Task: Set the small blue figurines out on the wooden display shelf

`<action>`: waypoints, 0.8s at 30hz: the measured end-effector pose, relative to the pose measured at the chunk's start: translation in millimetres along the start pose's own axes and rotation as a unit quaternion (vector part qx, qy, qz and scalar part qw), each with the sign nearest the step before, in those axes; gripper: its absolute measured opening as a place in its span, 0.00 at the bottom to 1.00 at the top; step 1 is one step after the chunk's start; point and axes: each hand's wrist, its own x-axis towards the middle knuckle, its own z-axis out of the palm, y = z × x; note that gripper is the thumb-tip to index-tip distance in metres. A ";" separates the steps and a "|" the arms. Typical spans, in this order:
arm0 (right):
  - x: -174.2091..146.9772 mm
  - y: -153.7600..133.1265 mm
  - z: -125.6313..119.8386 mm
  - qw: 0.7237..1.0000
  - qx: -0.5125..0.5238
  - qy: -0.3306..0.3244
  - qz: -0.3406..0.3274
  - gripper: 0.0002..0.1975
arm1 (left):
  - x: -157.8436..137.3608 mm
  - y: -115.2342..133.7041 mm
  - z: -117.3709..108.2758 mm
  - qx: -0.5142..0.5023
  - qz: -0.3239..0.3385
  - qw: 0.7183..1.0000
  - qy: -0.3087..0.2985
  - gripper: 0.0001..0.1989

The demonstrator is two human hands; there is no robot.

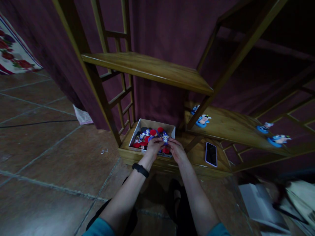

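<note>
Both my hands meet over the front of an open cardboard box (pixel 171 130) that stands on the low wooden shelf. Between the fingertips of my left hand (pixel 154 146) and my right hand (pixel 176 150) is a small white figurine (pixel 165 138) with a purple-blue top, held upright. Each hand is closed on one side of it. Inside the box lie several more small figurines (pixel 147 132) and red round pieces (pixel 153 132), heaped together. My fingers and the held figurine hide part of the box's contents and its front wall.
A phone (pixel 211 154) lies on the low shelf to the right. Pig-like figurines on blue bases (pixel 203 120) stand on the raised right shelf (pixel 231 123). An upper shelf board (pixel 147 68) overhangs the box. Posts and lattice frame the left side. A white box (pixel 261 203) sits on the floor.
</note>
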 end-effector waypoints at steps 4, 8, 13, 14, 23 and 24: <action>1.7 1.3 -1.0 1.000 -0.001 0.008 0.000 0.15 | 0.7 -3.1 1.1 0.097 0.046 0.994 -0.012 0.10; -0.4 -0.7 0.4 1.000 0.001 0.015 -0.004 0.14 | 4.6 -3.4 -0.1 0.239 0.119 0.963 -0.036 0.10; -2.8 -2.2 3.2 0.999 -0.008 0.033 -0.013 0.13 | 7.1 -1.1 -1.2 0.411 0.166 0.896 -0.020 0.12; -2.9 -1.9 3.7 0.999 -0.010 0.037 -0.012 0.13 | 6.6 -0.6 -1.1 0.435 0.168 0.884 -0.014 0.12; -5.2 -0.1 7.8 0.998 -0.029 0.060 0.004 0.14 | -0.5 2.3 3.5 0.532 0.197 0.824 0.009 0.13; -5.6 -0.7 8.2 0.998 -0.027 0.052 0.003 0.14 | -0.3 1.9 3.5 0.523 0.200 0.829 0.010 0.14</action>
